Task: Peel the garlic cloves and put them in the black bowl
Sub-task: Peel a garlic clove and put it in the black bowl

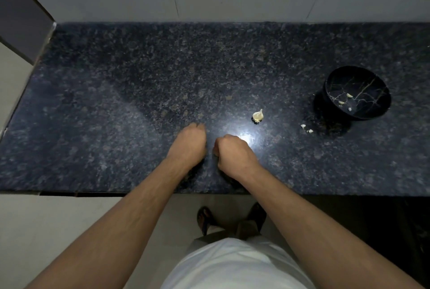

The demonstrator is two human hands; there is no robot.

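Head view: left hand and right hand curled at centre, fingers' contents hidden; garlic bulb beyond; black bowl right holds cloves.

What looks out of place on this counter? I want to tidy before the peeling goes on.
A few small pale bits lie loose on the granite counter just in front of the black bowl, which holds three pieces. Whether they are cloves or peel, I cannot tell. Nothing else stands out.

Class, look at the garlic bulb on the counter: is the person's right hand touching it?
Apart. The head view shows bare dark counter between the right hand and the garlic bulb, which sits farther from the person.
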